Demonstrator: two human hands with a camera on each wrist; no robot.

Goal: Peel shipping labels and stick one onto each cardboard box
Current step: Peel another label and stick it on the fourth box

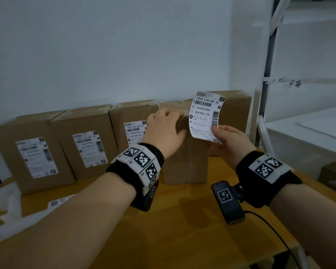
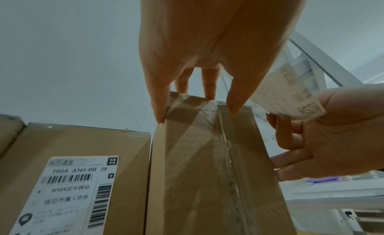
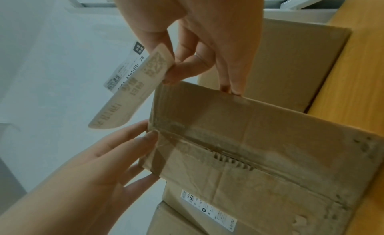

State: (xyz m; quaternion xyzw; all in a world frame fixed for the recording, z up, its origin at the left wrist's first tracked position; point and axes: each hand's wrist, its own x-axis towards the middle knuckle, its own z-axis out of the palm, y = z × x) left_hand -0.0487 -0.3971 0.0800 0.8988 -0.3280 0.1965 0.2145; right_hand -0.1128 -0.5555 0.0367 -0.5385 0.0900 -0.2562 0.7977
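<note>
A plain cardboard box (image 1: 184,164) stands upright on the wooden table (image 1: 173,230), a little in front of the row. My left hand (image 1: 167,117) grips its taped top edge, fingers curled over the top. In the left wrist view the fingers (image 2: 160,107) rest on the box (image 2: 207,164). My right hand (image 1: 215,131) pinches the lower corner of a peeled shipping label (image 1: 205,115), held upright just right of the box top, its print facing me. The right wrist view shows the label (image 3: 133,94) off the box (image 3: 249,156), with the little finger touching the box edge.
Three boxes with labels (image 1: 66,136) stand in a row to the left against the wall. Another plain box (image 1: 235,109) stands behind at the right. White backing paper (image 1: 6,210) lies at the table's left. A white shelf frame (image 1: 268,74) borders the right side.
</note>
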